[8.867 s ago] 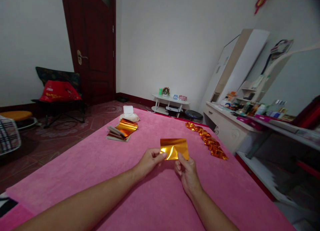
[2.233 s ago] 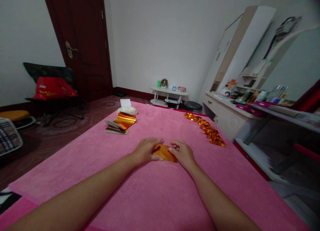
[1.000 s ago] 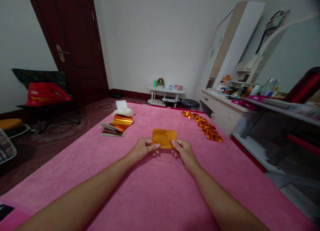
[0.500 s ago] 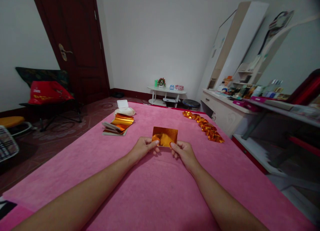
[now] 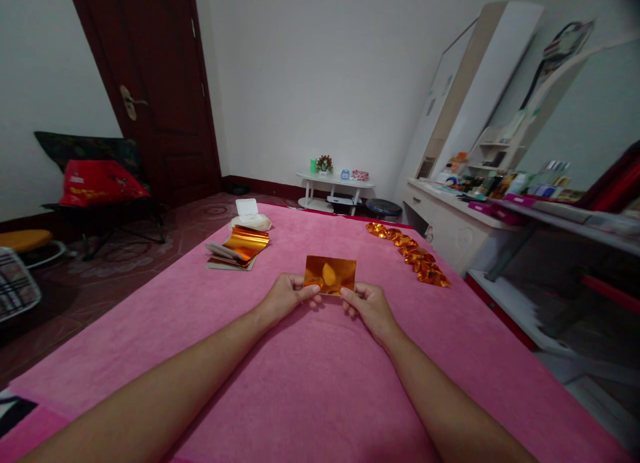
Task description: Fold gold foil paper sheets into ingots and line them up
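A shiny gold foil paper sheet (image 5: 331,271) is held up just above the pink cloth, facing me. My left hand (image 5: 291,296) pinches its lower left corner, thumb in front and fingers behind. At the lower right corner my right hand (image 5: 367,304) grips it the same way. To the left lies a stack of gold foil paper (image 5: 247,243), its top sheets curling up. A row of folded gold foil pieces (image 5: 413,253) runs along the right side of the cloth.
The pink cloth (image 5: 310,383) covers the surface before me. Behind the foil stack sits a white pack with a raised lid (image 5: 247,213). A dressing table (image 5: 445,216) with bottles stands at the right, a chair with a red bag (image 5: 103,183) at the left.
The foil sheet has tilted slightly, so its reflection differs. Both hands keep their grip in nearly the same place. The whole view has shifted very slightly.
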`<state>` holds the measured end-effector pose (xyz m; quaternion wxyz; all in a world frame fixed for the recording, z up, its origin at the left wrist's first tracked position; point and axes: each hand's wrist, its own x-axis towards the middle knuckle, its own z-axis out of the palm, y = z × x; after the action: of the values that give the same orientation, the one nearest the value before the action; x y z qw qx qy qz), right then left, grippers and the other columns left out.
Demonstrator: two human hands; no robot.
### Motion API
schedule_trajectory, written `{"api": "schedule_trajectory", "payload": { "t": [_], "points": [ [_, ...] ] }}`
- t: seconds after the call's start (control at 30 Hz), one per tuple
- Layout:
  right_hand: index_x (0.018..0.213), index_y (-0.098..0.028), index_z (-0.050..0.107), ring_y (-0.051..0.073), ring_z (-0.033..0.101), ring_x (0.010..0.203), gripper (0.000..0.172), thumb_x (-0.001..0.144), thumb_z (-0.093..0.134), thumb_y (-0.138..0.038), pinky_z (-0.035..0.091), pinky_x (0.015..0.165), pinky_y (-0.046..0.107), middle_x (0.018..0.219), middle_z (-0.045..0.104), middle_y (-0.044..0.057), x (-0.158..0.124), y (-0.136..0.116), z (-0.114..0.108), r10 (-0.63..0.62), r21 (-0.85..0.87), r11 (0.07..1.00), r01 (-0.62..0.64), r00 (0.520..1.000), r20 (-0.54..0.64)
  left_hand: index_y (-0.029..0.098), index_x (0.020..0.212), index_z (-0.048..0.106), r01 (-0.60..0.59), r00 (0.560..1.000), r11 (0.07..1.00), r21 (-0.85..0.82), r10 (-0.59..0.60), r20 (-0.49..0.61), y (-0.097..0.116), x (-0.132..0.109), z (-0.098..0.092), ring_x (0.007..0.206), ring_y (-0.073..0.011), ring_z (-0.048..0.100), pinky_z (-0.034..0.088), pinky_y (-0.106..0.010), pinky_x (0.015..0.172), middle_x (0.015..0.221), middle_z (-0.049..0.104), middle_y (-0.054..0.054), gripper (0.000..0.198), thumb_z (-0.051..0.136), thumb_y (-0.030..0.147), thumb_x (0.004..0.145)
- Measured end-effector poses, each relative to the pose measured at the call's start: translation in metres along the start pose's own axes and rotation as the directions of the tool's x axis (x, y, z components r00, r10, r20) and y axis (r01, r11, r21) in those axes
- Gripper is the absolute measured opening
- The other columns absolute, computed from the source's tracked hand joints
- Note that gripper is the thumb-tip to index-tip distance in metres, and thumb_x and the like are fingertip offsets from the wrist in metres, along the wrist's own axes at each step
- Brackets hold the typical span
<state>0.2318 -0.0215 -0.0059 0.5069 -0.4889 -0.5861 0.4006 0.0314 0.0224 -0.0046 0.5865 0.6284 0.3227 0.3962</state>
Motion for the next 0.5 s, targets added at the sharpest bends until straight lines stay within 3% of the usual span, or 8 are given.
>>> {"api": "schedule_trajectory", "payload": {
  "t": [0.33, 0.5],
  "points": [
    [0.058, -0.015, 0.059, 0.008, 0.047, 0.040, 0.035, 0.077, 0.063, -0.044, 0.036, 0.041, 0.019, 0.050, 0.059, 0.000, -0.001, -0.001, 0.001, -0.002, 0.006, 1.000, 0.002, 1.000, -0.004, 0.008, 0.070, 0.068, 0.025, 0.999, 0.999, -0.027, -0.026, -0.040, 0.001, 0.001, 0.002, 0.051, -0.0127, 0.060, 0.046, -0.022, 0.055, 0.060, 0.068, -0.006, 0.037, 0.071, 0.045, 0.069],
    [0.058, -0.015, 0.060, 0.008, 0.047, 0.040, 0.034, 0.078, 0.063, -0.042, 0.036, 0.041, 0.020, 0.049, 0.058, 0.000, -0.001, -0.003, 0.001, -0.007, 0.001, 1.000, 0.007, 1.000, -0.027, 0.011, 0.055, 0.060, 0.038, 0.993, 0.997, 0.069, -0.030, -0.116, 0.008, -0.001, 0.005, 0.041, -0.0082, 0.049, 0.036, -0.020, 0.046, 0.048, 0.061, -0.002, 0.042, 0.068, 0.050, 0.070]
  ]
}}
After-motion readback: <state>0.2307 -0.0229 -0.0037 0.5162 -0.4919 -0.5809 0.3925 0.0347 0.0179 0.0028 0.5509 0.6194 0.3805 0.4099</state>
